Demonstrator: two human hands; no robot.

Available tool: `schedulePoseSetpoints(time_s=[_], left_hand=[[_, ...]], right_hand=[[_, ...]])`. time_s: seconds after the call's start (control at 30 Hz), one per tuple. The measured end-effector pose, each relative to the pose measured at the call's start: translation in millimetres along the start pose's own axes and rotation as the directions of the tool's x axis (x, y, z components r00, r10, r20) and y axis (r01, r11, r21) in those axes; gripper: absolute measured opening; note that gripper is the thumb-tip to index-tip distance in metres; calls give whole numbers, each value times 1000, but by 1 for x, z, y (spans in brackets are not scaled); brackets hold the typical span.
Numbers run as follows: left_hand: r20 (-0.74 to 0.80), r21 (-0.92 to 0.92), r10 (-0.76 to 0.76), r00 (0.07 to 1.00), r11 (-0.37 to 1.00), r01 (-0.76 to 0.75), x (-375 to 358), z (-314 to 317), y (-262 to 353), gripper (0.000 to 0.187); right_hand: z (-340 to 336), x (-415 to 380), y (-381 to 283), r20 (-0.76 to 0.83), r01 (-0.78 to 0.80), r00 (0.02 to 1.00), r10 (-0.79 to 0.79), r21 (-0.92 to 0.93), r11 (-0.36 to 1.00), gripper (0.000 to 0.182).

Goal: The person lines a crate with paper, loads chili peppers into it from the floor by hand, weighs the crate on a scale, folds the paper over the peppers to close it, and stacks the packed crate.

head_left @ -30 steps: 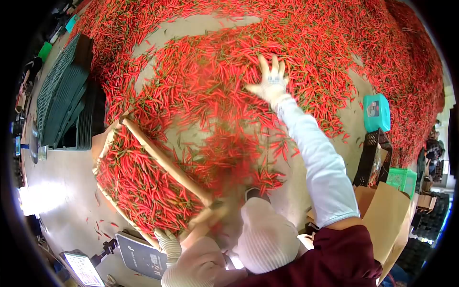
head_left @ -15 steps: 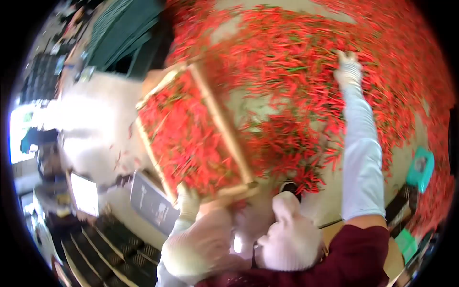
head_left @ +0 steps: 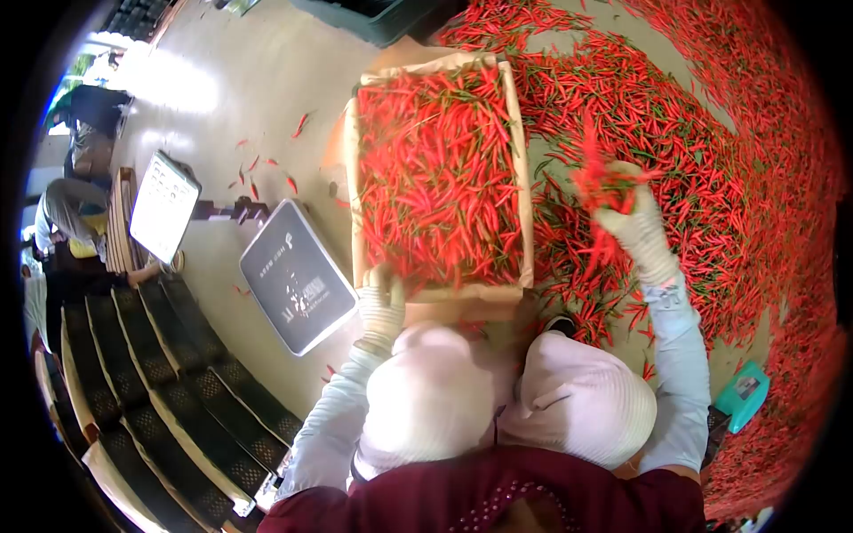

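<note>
A crate lined with brown paper (head_left: 524, 191) stands in front of me, filled with red chillies (head_left: 435, 169). My left hand (head_left: 382, 302), in a pale glove, is closed on the crate's near left corner. Right of the crate, my gloved right hand (head_left: 633, 213) is wrapped round a bunch of red chillies (head_left: 597, 182), held above the loose chillies (head_left: 675, 133) spread over the floor. Some chillies of the bunch hang from the fingers, partly blurred.
A flat scale (head_left: 298, 280) with an upright display (head_left: 164, 204) lies left of the crate. Stacked black crates (head_left: 169, 382) are at the lower left, a green crate (head_left: 382, 22) at the top, and a teal object (head_left: 745, 395) at the right. Another person's leg (head_left: 62, 204) shows at far left.
My right hand has come up from the chilli pile and back towards the crate, with a bunch now in it. The view has turned, and the crate appears straighter and further right.
</note>
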State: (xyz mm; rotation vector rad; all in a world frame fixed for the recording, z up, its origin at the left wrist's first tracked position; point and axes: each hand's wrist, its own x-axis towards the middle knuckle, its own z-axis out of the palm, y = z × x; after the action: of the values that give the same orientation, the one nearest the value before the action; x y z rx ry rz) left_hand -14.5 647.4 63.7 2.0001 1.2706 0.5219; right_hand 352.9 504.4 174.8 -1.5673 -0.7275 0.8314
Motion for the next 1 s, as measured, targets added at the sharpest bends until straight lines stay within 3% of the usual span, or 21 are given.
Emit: schedulePoseSetpoints(time_s=[0.03,0.07,0.13,0.17,0.23,0.3,0.37,0.4,0.43,0.5,0.53,0.6,0.67,0.7,0.77,0.8,0.83,0.87,0.9,0.97,1.0], left_hand=[[-35,-19,73,997,997,-74,-7,-6,-7,17],[7,-114,-65,998,991,66,-18,-9,-16,12],[161,-321,-256,953,900,296,-41,-15,-26,13],[316,-330,-409,856,799,503,-44,-25,-8,18],[567,-351,-440,696,635,688,-51,-25,-19,23],[551,-360,-101,829,867,345,-61,-12,-49,25],[658,-206,-261,706,840,502,-47,-10,-17,27],[725,-151,-303,619,806,572,-39,-9,-12,38],[728,-163,-294,619,803,574,-33,-4,-12,38],[627,-60,-367,687,856,513,-18,5,-11,38],[521,-127,-338,784,877,463,-17,15,-24,33],[275,-211,-259,926,923,321,-12,36,-51,23],[81,-185,-183,980,963,195,12,30,-34,16],[94,-57,-196,976,978,202,21,17,-17,13],[149,84,-152,977,986,141,24,1,-20,20],[189,118,-31,982,993,9,24,24,-79,20],[150,-194,-152,977,964,180,33,11,-59,22],[108,-556,-273,956,781,285,42,-2,-37,24],[65,-804,-387,920,525,278,50,-14,-13,27],[30,-581,-92,995,808,93,76,-9,3,30],[-167,-181,235,958,947,-264,87,-16,15,36]], right_hand=[[24,13,6,69,218,976,-208,-217,952,48],[49,21,-9,152,361,933,-328,-379,852,45],[95,34,-14,245,378,924,-294,-454,807,50],[104,41,-5,374,437,886,-276,-469,767,61],[123,47,2,499,474,847,-183,-554,684,74],[128,55,12,526,503,836,-154,-624,598,77],[135,59,11,547,526,829,-119,-688,501,81],[142,55,2,465,342,874,139,-794,503,82],[146,52,-5,343,154,859,381,-881,447,83],[153,49,23,450,226,847,283,-786,576,77],[155,46,38,565,474,824,46,-731,491,66],[162,48,66,664,620,747,-41,-672,405,53],[167,52,50,642,513,753,143,-709,484,52],[168,48,31,631,471,750,198,-721,508,53],[167,41,10,708,553,673,213,-673,491,48],[161,33,-10,727,585,676,117,-627,514,45],[157,28,-6,702,576,711,46,-618,535,38],[155,22,-45,574,336,795,195,-685,646,30],[141,17,-46,672,636,732,-110,-617,463,27],[137,5,-81,632,642,762,-143,-707,299,26],[133,-10,-100,634,657,753,-176,-712,247,27]])
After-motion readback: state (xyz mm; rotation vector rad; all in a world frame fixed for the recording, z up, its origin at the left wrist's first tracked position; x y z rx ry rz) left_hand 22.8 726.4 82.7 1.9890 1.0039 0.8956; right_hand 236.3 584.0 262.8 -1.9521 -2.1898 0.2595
